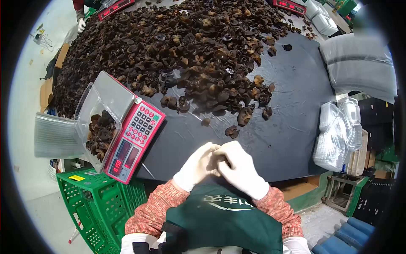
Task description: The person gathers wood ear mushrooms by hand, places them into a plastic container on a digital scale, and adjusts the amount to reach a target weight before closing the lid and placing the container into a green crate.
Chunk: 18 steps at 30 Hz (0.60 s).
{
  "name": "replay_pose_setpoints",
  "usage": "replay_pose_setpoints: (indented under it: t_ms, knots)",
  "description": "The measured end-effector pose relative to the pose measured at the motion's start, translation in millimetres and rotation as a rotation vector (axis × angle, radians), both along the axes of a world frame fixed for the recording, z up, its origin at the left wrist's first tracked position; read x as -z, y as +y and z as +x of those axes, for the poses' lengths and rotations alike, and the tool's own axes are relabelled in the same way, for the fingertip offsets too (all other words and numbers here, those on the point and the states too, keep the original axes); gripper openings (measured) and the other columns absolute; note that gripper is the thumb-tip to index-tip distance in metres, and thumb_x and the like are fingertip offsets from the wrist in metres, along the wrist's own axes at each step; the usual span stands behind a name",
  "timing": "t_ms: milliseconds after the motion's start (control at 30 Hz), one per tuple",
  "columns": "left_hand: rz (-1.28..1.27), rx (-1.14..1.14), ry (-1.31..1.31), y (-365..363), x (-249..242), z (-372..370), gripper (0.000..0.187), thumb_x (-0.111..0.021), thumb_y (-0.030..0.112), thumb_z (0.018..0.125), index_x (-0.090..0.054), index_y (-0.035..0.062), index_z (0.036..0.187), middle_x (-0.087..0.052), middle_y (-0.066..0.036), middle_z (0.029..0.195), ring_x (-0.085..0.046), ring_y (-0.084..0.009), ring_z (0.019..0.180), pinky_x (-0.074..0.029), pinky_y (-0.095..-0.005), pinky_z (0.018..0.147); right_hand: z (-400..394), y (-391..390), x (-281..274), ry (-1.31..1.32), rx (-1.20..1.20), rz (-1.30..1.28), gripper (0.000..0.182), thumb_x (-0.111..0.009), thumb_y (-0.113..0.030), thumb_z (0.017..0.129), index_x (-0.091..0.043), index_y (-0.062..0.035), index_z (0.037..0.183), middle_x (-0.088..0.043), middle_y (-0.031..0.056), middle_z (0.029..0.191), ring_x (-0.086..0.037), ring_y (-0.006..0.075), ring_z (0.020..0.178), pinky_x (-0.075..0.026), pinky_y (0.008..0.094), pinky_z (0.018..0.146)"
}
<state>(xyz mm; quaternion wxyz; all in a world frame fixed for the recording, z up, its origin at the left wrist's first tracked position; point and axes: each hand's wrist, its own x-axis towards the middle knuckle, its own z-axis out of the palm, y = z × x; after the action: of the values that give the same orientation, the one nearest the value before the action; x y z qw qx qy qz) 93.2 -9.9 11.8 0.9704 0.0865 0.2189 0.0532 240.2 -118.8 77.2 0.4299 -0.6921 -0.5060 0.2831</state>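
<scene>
My left hand (196, 166) and my right hand (242, 169), both in white gloves, meet over the table's near edge in front of my green apron (224, 224). Their fingers are curled and pressed together at the tips; anything between them is hidden. Just beyond lies a loose wood ear mushroom (231, 131), touched by neither hand. A large heap of dark brown wood ear mushrooms (169, 55) covers the far part of the black table (292, 97). To the left, a clear plastic box (94, 106) with some mushrooms in it rests on a red digital scale (141, 122) with a lit display.
Stacked clear trays (57, 136) stand left of the scale, above a green crate (97, 199). Wrapped plastic boxes (332, 144) and stacked clear lids (359, 63) line the right edge. Another person's gloved hand (81, 25) shows at far left, near another scale (114, 9).
</scene>
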Motion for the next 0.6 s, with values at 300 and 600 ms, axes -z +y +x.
replay_pose_setpoints:
  t_ms: [300, 600]
  knots:
    - [-0.031, -0.087, 0.294, 5.2, -0.9, -24.5, 0.033, -0.054, 0.038, 0.103, -0.068, 0.0095, 0.099, -0.069, -0.01, 0.099, -0.064, -0.0241, 0.084, -0.047, -0.0341, 0.06, 24.6, 12.9, 13.8, -0.201, 0.128, 0.054, 0.035, -0.072, -0.017, 0.086, -0.066, -0.0081, 0.12, -0.066, 0.0161, 0.12, -0.069, 0.0315, 0.102, -0.057, 0.038, 0.085]
    - [0.568, 0.049, 0.524, 8.7, -31.5, -33.9, 0.015, -0.065, 0.017, 0.098, -0.068, 0.0025, 0.104, -0.065, -0.004, 0.084, -0.054, -0.0071, 0.062, -0.038, -0.0233, 0.048, 44.3, 16.2, 63.7, -0.489, 0.151, 0.052, 0.014, -0.071, -0.006, 0.082, -0.061, -0.0103, 0.09, -0.058, 0.0081, 0.089, -0.064, 0.0286, 0.08, -0.054, 0.0379, 0.069]
